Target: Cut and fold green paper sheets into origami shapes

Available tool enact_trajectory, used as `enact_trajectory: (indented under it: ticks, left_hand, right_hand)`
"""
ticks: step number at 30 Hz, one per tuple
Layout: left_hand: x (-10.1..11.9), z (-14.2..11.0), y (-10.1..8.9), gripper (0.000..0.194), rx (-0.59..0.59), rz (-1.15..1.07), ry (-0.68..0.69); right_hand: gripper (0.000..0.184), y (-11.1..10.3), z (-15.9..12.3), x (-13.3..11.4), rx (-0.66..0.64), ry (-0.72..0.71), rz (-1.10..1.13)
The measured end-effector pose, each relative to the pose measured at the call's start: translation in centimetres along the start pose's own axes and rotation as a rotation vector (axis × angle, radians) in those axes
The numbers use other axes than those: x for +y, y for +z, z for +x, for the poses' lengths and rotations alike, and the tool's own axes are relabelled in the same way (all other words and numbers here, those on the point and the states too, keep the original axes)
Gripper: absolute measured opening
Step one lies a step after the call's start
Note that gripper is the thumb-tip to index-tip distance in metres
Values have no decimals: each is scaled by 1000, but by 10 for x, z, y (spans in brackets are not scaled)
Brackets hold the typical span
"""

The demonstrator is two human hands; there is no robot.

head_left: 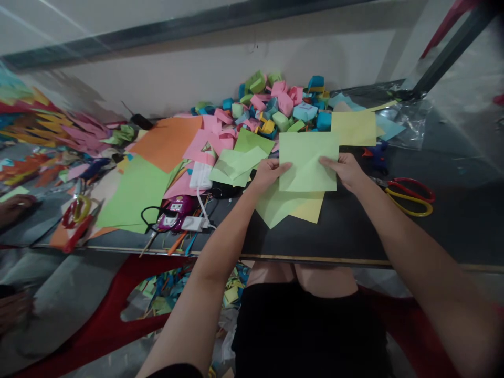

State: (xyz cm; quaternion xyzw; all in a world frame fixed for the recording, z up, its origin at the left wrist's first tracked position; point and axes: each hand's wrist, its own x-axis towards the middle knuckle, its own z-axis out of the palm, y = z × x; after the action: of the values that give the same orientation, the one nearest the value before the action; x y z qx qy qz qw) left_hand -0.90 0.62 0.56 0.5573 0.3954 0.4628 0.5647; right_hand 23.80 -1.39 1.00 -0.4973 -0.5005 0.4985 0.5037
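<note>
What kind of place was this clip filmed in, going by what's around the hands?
Probably a shared papercraft workspace: a heap of small folded pink, blue and green paper pieces and scissors with red and yellow handles lie on a long black table, and another person's hand shows at the left edge.

Pale green sheet point(309, 144): a single piece of plain paper, square in outline, with straight edges and clean corners. It is unfolded and nearly flat, slightly rippled beside the right thumb. One face is turned toward the viewer. The fingers point(286, 167) of both hands pinch its left and right sides, thumbs on the near face, above the table point(346, 239).
</note>
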Motion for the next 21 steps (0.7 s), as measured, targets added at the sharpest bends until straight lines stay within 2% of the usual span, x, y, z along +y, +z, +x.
enact_trajectory:
  ticks: [6,11,18,21]
  left_hand:
    - [-6,4,-4,42,-16,24,0]
    - [-8,5,-3,33,1,-7,27]
    - [-2,4,1,32,66,-20,-3]
    - [-2,4,2,36,91,-17,25]
  right_hand:
    - [52,-2,-1,0,-13,-5,-72]
    - [55,-2,-1,-1,-11,-6,-78]
    - [42,-1,-2,-5,4,-31,-44]
    - [43,-1,-2,-6,0,-41,-50]
